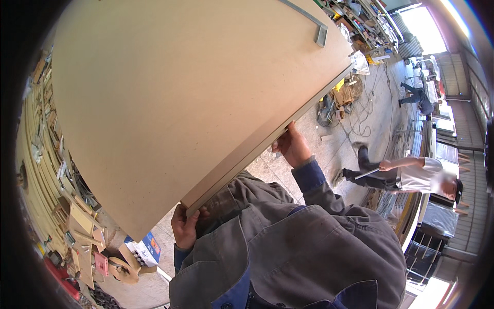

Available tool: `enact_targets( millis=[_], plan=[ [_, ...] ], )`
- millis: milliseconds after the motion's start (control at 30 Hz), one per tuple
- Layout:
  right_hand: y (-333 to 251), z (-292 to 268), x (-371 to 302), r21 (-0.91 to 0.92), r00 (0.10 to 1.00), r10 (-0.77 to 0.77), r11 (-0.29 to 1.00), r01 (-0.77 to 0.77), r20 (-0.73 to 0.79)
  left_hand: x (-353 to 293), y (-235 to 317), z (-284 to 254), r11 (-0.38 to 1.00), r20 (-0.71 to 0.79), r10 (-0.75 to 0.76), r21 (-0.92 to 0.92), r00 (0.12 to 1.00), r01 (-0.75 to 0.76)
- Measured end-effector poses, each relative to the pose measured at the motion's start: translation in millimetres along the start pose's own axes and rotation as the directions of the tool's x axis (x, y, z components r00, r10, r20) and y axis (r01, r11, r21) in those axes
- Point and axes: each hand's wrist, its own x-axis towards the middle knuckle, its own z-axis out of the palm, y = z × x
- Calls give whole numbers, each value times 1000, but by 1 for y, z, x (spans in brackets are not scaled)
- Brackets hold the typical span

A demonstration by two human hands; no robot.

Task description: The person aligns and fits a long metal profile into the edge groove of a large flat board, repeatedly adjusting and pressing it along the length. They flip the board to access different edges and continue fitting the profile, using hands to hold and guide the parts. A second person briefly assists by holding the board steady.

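Note:
A large flat beige board (175, 103) spreads out in front of my body. Along its near edge lies a long narrow wooden strip (234, 165), running from lower left to upper right. My left hand (186, 227) is closed round the strip's near-left end, with the thumb against its side. Farther right along that edge, my right hand (294, 147) grips the strip from outside, fingers bent beneath it and partly hidden. On the board's far right part rests a long thin metal bar with a bent end (321, 36).
Timber lengths and offcuts (82, 221) pile up at left, near a blue-and-white box (145, 251). Cables and tools (329, 110) lie on the floor beyond the board's right edge. A person (411, 172) holding a rod walks at right; another person (418, 99) bends over farther back.

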Motion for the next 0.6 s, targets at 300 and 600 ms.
enact_targets(
  millis=[300, 600],
  plan=[
    [4, -10, -6, 13, 993, -10, 1000, 8, 116, -4, -6, -4, 1000, -30, -13, 18, 999, 13],
    [-2, -15, 1, -9, 983, 75, 997, -75, 168, -6, -13, 7, 999, -149, 34, 27, 988, -31]
  ],
)
